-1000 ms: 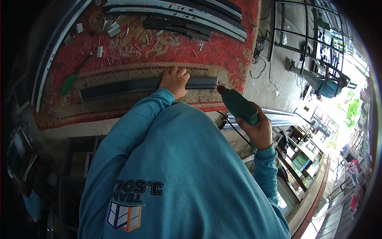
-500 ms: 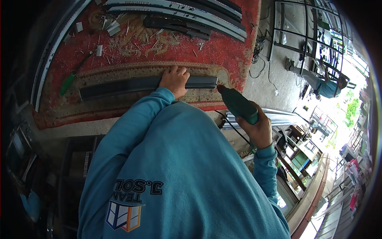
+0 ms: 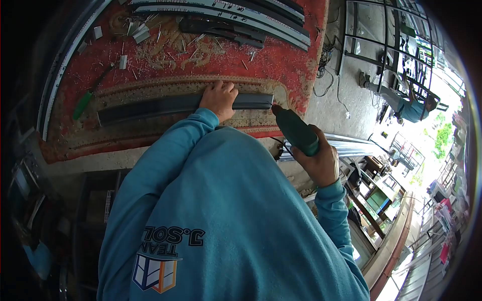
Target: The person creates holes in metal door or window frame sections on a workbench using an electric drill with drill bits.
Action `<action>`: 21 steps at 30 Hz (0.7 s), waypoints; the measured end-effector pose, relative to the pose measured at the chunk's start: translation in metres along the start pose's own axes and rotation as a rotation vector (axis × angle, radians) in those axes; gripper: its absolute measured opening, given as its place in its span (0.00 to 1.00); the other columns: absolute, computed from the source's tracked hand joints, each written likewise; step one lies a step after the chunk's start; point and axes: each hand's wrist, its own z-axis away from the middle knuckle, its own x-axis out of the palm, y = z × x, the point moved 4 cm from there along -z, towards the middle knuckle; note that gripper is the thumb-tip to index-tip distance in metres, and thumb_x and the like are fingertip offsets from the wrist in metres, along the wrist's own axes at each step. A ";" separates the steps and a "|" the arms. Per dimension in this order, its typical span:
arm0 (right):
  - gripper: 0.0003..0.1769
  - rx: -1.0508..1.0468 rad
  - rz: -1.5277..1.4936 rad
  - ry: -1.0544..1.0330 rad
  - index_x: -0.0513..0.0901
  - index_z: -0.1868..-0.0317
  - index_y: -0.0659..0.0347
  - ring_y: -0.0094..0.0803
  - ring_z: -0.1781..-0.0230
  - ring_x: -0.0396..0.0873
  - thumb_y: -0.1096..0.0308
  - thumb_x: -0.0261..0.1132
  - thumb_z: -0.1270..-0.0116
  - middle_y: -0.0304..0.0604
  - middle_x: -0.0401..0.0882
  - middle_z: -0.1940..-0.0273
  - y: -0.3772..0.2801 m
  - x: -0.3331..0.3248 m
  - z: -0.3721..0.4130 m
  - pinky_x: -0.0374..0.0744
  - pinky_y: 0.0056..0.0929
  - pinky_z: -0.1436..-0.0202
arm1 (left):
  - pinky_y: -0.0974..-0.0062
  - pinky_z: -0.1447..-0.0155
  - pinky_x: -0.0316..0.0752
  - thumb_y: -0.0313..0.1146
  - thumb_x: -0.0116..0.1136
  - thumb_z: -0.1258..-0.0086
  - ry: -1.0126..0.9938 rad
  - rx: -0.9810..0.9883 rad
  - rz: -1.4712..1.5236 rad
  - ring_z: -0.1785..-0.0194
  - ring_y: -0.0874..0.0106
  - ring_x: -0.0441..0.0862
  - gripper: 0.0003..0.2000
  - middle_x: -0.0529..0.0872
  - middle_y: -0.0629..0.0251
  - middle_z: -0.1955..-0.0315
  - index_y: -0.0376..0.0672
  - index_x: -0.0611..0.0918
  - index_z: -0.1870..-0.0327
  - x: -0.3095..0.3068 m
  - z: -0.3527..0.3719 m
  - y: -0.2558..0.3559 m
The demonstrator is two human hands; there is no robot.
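Observation:
A long dark grey aluminium profile [image 3: 150, 108] lies across the near side of a patterned red carpet [image 3: 281, 60]. My left hand [image 3: 219, 100] is closed over it right of its middle, fingers wrapped over the far edge. In my right hand [image 3: 321, 159] is a green power drill [image 3: 296, 131], gripped at its rear. The drill's brownish nose points at the profile's right end, its tip right at that end. The drill's handle is hidden by my hand and the body.
A green-handled screwdriver [image 3: 83, 104] lies at left on the carpet, among screws and small metal offcuts [image 3: 141, 34]. Labelled profiles [image 3: 221, 17] and black strips [image 3: 221, 33] lie at the far side. Cables [image 3: 326, 55] run over the floor; a person [image 3: 412, 108] works near a metal frame [image 3: 386, 35].
My right hand and the drill have shifted slightly, the drill turning a little more upright in view. My left hand keeps its hold on the profile.

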 end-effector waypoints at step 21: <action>0.42 0.014 0.158 0.023 0.77 0.30 0.52 0.55 0.54 0.90 0.52 0.78 0.45 0.55 0.91 0.56 -0.015 0.015 0.010 0.87 0.50 0.50 | 0.47 0.28 0.75 0.37 0.74 0.38 -0.011 0.027 0.042 0.33 0.57 0.75 0.21 0.81 0.66 0.40 0.46 0.85 0.43 -0.008 0.001 0.000</action>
